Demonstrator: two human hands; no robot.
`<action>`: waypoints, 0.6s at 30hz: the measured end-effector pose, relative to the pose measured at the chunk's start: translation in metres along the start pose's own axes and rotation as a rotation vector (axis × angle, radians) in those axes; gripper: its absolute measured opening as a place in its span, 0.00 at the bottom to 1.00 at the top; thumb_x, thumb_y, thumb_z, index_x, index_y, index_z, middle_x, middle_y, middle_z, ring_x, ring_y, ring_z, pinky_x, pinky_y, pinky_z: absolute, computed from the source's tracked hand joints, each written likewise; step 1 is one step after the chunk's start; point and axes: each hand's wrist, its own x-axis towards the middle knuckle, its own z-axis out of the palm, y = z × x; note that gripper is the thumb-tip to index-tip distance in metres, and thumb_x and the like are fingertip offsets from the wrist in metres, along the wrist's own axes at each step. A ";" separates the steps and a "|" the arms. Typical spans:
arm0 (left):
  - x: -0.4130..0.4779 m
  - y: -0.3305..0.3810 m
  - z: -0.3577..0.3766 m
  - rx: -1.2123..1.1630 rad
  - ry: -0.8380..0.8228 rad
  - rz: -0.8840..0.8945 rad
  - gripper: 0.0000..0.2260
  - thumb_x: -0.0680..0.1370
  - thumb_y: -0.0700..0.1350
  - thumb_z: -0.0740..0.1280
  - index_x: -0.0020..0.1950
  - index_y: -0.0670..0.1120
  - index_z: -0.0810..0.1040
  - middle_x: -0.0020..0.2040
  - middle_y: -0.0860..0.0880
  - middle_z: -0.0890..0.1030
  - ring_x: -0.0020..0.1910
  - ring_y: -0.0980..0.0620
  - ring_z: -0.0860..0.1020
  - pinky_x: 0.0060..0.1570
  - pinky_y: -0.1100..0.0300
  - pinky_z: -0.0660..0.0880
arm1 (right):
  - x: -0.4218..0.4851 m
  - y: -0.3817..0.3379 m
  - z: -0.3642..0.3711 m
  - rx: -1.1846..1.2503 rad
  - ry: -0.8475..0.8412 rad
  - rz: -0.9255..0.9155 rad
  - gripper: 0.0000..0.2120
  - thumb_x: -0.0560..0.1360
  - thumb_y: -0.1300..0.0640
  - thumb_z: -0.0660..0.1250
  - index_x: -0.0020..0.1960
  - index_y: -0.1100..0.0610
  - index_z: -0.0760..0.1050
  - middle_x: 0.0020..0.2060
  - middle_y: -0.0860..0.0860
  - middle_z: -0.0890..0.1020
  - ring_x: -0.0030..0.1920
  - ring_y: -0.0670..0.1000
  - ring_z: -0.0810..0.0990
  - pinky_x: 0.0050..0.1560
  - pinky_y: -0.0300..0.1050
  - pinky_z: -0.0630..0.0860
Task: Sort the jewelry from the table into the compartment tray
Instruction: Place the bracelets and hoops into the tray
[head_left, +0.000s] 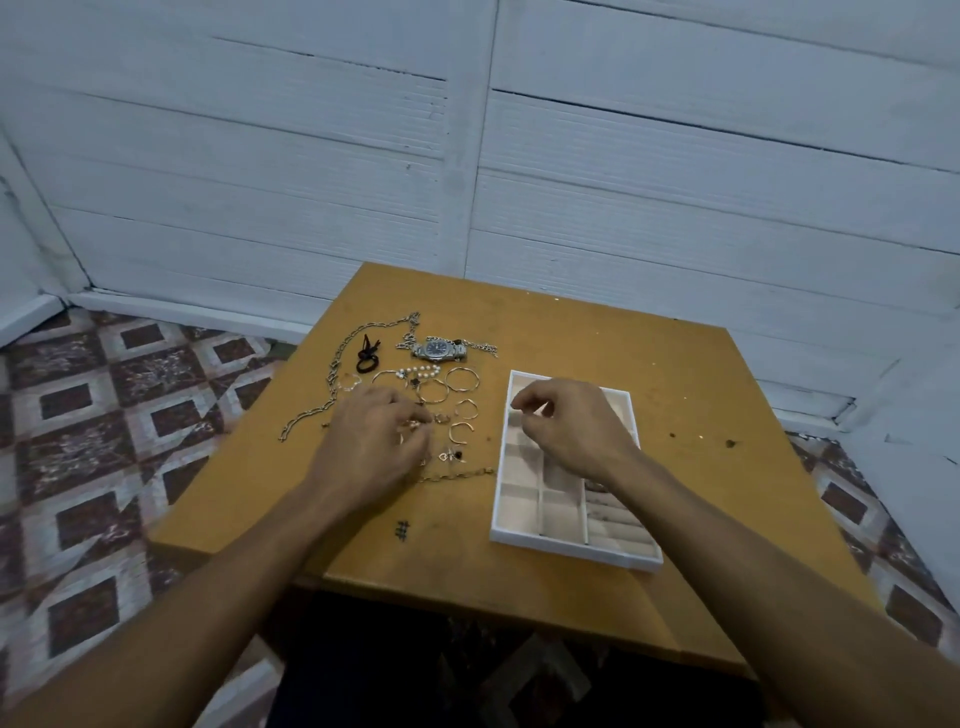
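Tray (571, 545) part-hidden by R hand (566, 431).

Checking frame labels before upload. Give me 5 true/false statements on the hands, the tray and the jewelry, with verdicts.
1. The white compartment tray sits right of the loose jewelry on the orange-brown wooden table. True.
2. The silver wristwatch with a dark dial lies inside the tray. False: it lies on the table, beyond the gold bangles.
3. The right hand is over the tray's far compartments. True.
4. The left hand rests on the floor tiles. False: it is over the small pieces on the table.
5. The long silver chain lies at the pile's left edge. True.
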 end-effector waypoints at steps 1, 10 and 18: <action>0.001 -0.008 -0.003 0.018 -0.011 -0.010 0.12 0.77 0.53 0.65 0.57 0.50 0.81 0.53 0.52 0.79 0.55 0.55 0.68 0.59 0.52 0.67 | 0.008 -0.003 0.005 -0.022 -0.012 -0.011 0.11 0.72 0.60 0.65 0.51 0.51 0.82 0.45 0.45 0.83 0.46 0.47 0.77 0.52 0.45 0.76; 0.047 -0.049 -0.011 0.143 -0.077 -0.039 0.16 0.77 0.55 0.65 0.61 0.50 0.79 0.53 0.50 0.80 0.54 0.52 0.70 0.54 0.54 0.67 | 0.074 -0.020 0.039 -0.334 -0.013 -0.002 0.12 0.74 0.51 0.65 0.56 0.49 0.80 0.56 0.49 0.82 0.58 0.54 0.76 0.58 0.50 0.70; 0.077 -0.066 -0.002 0.297 -0.255 -0.045 0.25 0.76 0.63 0.62 0.69 0.52 0.72 0.66 0.50 0.73 0.65 0.50 0.66 0.64 0.52 0.65 | 0.102 -0.024 0.057 -0.485 -0.101 0.060 0.19 0.74 0.39 0.64 0.56 0.51 0.78 0.57 0.52 0.79 0.63 0.56 0.68 0.62 0.56 0.62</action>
